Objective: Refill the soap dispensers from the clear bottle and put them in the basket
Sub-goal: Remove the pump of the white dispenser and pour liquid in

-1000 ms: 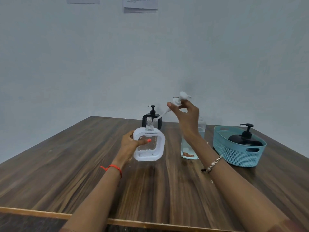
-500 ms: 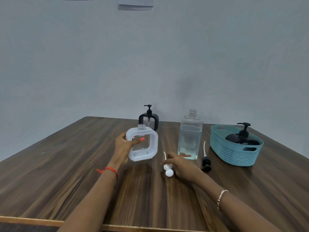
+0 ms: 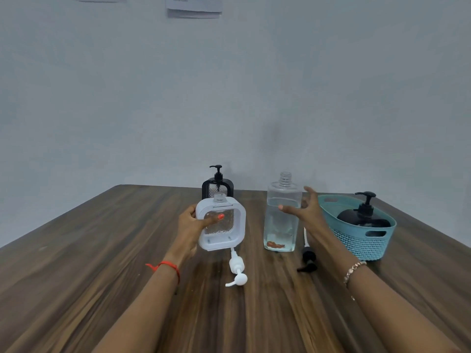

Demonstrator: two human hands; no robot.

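Note:
My left hand [image 3: 194, 224] grips a white-framed soap dispenser [image 3: 221, 222] by its left side, thumb across the clear front, neck uncapped. Its white pump [image 3: 237, 272] lies on the table just below it. My right hand [image 3: 304, 211] hovers with fingers spread beside the right of the tall clear bottle [image 3: 281, 215], which stands uncapped and holds pale liquid. A black pump [image 3: 308, 258] lies on the table by that bottle. A black-framed dispenser [image 3: 218, 186] stands behind. A dark dispenser [image 3: 363, 217] sits in the teal basket [image 3: 362, 244].
The dark wooden table [image 3: 102, 263] runs back to a plain grey wall. Its near edge lies below the frame, and the basket stands near its right edge. Papers [image 3: 193, 6] hang high on the wall.
My right hand lifted the white pump out of the dispenser, laid it on the table, let go and rose toward the clear bottle. My left hand kept hold of the white dispenser.

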